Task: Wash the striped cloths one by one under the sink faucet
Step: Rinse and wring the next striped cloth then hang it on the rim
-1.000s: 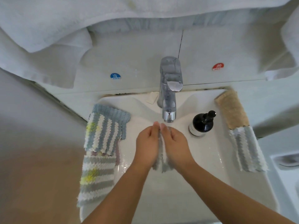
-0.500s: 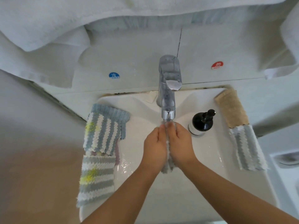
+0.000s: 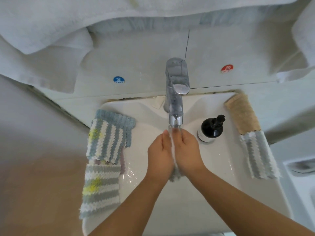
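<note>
Grey-and-white striped cloth (image 3: 174,174) sits directly below the faucet (image 3: 175,106) spout, sandwiched between the two palms; only its lower end shows, hanging out beneath the heels of the hands. Water stream (image 3: 172,132) from the spout falls onto the fingertips and the cloth's top edge.

Left hand (image 3: 159,155) and right hand (image 3: 186,151): palms facing each other, fingers straight and pointing toward the faucet, pressed flat together against the cloth. No curl of fingers round it visible.

Left of the faucet, on the sink (image 3: 213,193) rim: a blue-white-yellow striped cloth (image 3: 109,135) overlapping a grey-white-yellow striped cloth (image 3: 100,188) nearer the camera. Right of the faucet: black pump bottle (image 3: 211,128) just beside the right hand, not touching. Further right, on the rim: beige cloth (image 3: 242,114), with a grey-white striped cloth (image 3: 257,155) continuing from its near end.

Wall behind the faucet: blue COLD sticker (image 3: 119,80) to its left, red HOT sticker (image 3: 226,68) to its right. White towels (image 3: 68,23) hang above.
</note>
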A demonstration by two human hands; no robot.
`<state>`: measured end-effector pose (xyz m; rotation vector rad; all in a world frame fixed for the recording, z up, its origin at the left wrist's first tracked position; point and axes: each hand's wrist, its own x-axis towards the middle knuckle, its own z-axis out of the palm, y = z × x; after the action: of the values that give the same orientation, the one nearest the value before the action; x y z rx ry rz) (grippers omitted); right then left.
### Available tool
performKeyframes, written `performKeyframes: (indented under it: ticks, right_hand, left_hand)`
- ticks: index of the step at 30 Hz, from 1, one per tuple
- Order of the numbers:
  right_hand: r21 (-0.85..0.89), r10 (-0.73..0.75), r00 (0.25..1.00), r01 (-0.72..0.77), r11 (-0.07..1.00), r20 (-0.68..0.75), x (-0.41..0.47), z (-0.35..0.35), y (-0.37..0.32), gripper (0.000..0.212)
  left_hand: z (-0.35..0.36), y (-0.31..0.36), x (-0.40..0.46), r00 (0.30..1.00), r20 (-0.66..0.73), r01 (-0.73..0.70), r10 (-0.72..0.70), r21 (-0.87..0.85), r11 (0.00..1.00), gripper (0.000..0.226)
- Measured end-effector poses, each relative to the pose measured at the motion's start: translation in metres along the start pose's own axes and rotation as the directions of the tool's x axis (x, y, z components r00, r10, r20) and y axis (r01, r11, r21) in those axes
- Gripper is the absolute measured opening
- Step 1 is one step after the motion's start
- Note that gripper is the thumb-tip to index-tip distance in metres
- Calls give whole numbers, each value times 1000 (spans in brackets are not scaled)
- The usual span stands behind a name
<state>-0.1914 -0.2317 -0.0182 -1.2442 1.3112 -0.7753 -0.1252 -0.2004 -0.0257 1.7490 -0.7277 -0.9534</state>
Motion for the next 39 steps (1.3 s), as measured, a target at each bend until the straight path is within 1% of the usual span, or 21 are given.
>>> performKeyframes:
  ticks: [2,4,6,9,11,13,14,15,18,20,22,24,26,28,29,31,33,35,36,37,39]
  right_hand:
    - [-34,1,1000,0,999,17,6,-2,-2,41]
    - [-29,-15,997,18,999,76,-7,2,1,43]
    - [-14,-53,995,54,998,90,-17,5,0,44]
    - [-67,-34,999,35,997,16,3,-1,-3,39]
    - [-73,-31,998,35,997,52,6,-4,0,38]
    - [-53,-81,991,87,995,109,-9,0,5,38]
    - [-42,-110,986,116,992,124,-18,3,7,39]
    - [-28,-127,985,131,991,114,-20,4,7,39]
    - [12,-59,998,59,998,-10,-1,0,5,39]
    - [18,-47,999,47,999,14,3,-4,8,40]
    - [14,-71,995,70,997,75,-10,-1,13,39]
    - [-1,-99,991,99,995,90,-17,3,13,40]
    - [5,-78,997,78,997,22,-3,0,9,40]
    - [3,-70,997,70,998,10,8,-5,7,40]
    - [-6,-82,996,82,997,27,5,-6,8,40]
    - [-11,-101,992,103,995,78,-11,-4,13,39]
    - [-14,-116,991,117,993,73,-19,0,11,39]
    - [-6,-90,996,90,996,6,-4,-2,6,40]
    - [-3,-76,997,76,997,-3,5,-5,3,40]
    - [-8,-68,998,68,998,8,9,-7,3,40]
    - [-10,-91,994,92,996,56,-1,-6,6,39]
  left_hand:
    - [0,0,-3,1000,-4,1,-1,22,1000,41]
    - [-6,4,9,997,-55,57,-59,-41,998,44]
    - [-8,6,13,996,-60,62,-68,-101,993,46]
    - [-1,1,-3,1000,14,13,-13,-9,1000,43]
    - [-2,2,-3,999,20,26,-26,5,1000,43]
    - [-8,7,11,996,-49,71,-75,-73,995,46]
    - [-9,9,17,995,-63,68,-76,-125,990,46]
    - [-9,10,18,997,-53,55,-64,-144,988,47]
    - [1,0,-1,999,35,40,-39,-31,999,45]
    - [1,-2,-7,997,50,58,-57,-33,998,45]
    - [-3,0,6,993,-22,113,-116,-108,988,45]
    - [-4,4,15,994,-52,86,-95,-168,982,45]
    - [2,1,6,1000,-19,22,-24,-90,996,43]
    - [6,-3,-7,999,32,-10,11,-27,1000,42]
    - [5,-2,-7,1000,28,8,-7,-39,999,42]
    - [0,1,7,997,-29,68,-73,-132,989,44]
    - [-2,3,12,997,-38,61,-70,-193,979,45]
    - [2,-2,2,1000,14,22,-21,-84,996,44]
    - [4,-4,-6,999,50,9,-7,-43,999,43]
    - [4,-3,-8,998,66,17,-15,-33,999,43]
    - [0,1,1,997,20,82,-81,-88,993,45]
